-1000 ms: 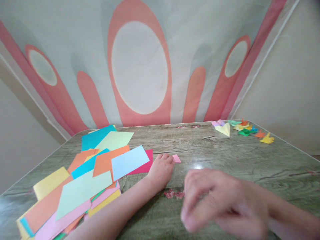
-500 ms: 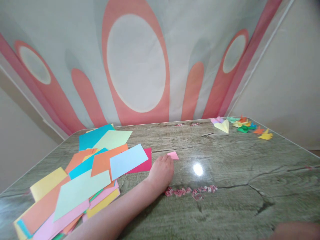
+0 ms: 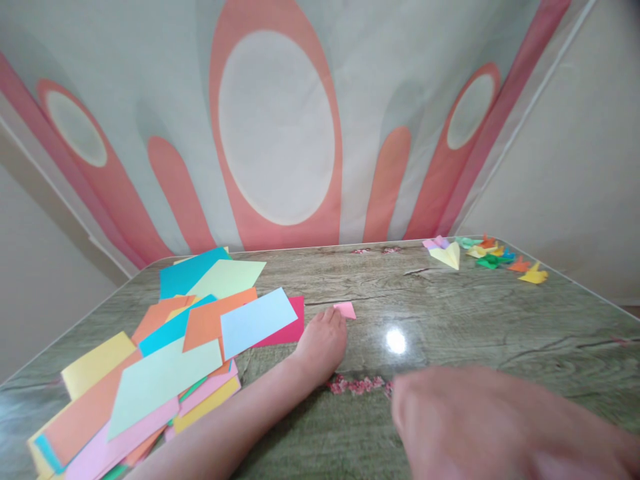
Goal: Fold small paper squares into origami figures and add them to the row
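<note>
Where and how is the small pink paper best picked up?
Probably the free right edge of the small pink paper, coming from the right: it appears to lie flat on the table, and the left hand covers its near left corner. A fingertip pinch might suit.

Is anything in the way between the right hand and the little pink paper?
Nothing visible stands between the right hand and the pink paper. The left hand is at the paper's left end, off to the side.

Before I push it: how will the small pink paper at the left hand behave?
The pink paper looks small and thin, so probably light. It lies nearly flat, so unlikely to roll or tip. The table looks glossy, so the paper may slide easily.
</note>
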Motion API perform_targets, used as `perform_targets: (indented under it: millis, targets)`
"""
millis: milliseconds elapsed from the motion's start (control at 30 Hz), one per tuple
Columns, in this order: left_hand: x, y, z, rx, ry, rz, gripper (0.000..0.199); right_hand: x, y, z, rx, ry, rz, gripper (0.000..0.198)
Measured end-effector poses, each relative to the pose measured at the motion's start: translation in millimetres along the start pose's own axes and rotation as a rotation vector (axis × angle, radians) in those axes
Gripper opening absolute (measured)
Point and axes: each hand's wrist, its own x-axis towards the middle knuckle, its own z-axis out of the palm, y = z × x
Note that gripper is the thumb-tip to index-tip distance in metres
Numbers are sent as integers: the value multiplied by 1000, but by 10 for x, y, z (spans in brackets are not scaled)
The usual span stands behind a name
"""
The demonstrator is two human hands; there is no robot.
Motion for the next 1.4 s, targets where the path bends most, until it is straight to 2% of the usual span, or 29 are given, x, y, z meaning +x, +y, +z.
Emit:
perform_targets:
  millis: [67,133,200,300,400,567,700,800,967,1233,1400]
  targets:
    - [-1,-17,5,-17,-11,11,31,565,-65,-330,-79,105,11,32]
    - [-6,-38,5,-27,-10,25,31,851,133,-461,-227,246,66,29]
    - [-13,-66,2,-36,-5,42,35,914,502,-443,-337,352,171,28]
    - [-16,-116,-20,-90,-8,68,40,842,1025,-327,-453,371,216,39]
    - [-8,-164,-59,-189,-11,82,40,797,1240,-255,-472,335,194,44]
    - [10,-255,-18,-332,7,55,48,831,1200,-238,-445,355,190,43]
    - [26,-348,94,-378,51,107,60,830,1199,-224,-419,373,190,40]
    - [30,-370,96,-351,102,120,53,820,1216,-211,-410,390,200,37]
    - [5,-296,0,-280,117,54,38,821,1206,-198,-437,401,190,34]
    - [18,-262,41,-222,116,35,35,837,1171,-170,-467,397,154,31]
    - [51,-305,96,-288,158,11,31,824,1175,-153,-508,398,112,34]
